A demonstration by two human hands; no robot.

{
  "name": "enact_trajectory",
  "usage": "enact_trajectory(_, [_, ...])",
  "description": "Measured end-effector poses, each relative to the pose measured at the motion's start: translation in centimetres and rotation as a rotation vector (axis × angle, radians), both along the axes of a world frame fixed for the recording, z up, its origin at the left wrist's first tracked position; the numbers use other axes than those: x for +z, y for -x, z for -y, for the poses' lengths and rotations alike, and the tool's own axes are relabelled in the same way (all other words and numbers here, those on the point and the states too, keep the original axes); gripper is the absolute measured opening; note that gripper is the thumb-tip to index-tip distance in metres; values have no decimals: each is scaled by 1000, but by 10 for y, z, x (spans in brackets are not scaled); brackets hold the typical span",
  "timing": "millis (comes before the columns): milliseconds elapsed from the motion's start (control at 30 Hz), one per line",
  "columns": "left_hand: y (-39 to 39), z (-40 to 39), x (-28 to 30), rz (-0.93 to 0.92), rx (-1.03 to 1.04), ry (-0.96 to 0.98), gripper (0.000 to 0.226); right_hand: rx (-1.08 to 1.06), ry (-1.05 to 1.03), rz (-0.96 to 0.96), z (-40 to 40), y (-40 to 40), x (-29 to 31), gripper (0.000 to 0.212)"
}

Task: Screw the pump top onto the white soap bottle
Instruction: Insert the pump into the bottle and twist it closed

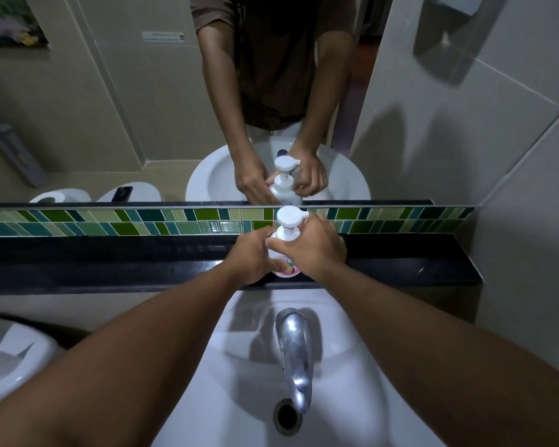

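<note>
- White plastic soap bottle upright on black glossy tabletop, behind sink.
- Left hand clenched round body; right hand pinching pump top collar.
- Likely light, smooth, slippery if wet.
- Best hold: body low, twist at collar, not nozzle.
</note>
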State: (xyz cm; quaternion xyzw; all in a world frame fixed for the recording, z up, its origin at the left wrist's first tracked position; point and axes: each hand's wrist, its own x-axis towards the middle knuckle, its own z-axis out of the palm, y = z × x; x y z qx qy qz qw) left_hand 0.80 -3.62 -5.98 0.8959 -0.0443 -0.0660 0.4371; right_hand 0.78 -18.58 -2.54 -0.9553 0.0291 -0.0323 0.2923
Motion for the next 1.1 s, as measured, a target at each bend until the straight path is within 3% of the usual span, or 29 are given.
enact_trajectory(167, [2, -1, 3, 20, -21, 2, 63, -1, -30, -52, 12, 13, -3, 94])
enact_trajectory(333, [2, -1, 6, -9, -25, 38, 66, 294, -214, -116, 47, 8, -3, 111])
enact_trajectory(433, [0, -1, 5, -29, -23, 38, 71, 451, -226, -241, 55, -5, 7, 97])
enact_trajectory(567, [0, -1, 5, -27, -26, 23, 70, 551, -186, -256, 48, -13, 15, 56])
enact_trajectory(767, [0, 0, 5, -25, -15, 20, 67, 434, -75, -86, 39, -14, 0, 66])
enact_trajectory(933, [0, 0, 0, 3, 18, -15, 68, 285, 0, 120, 27, -1, 3, 61])
enact_trajectory(1100, [-1, 1, -1, 14, 24, -27, 64, 82, 103, 207, 9, 9, -3, 53])
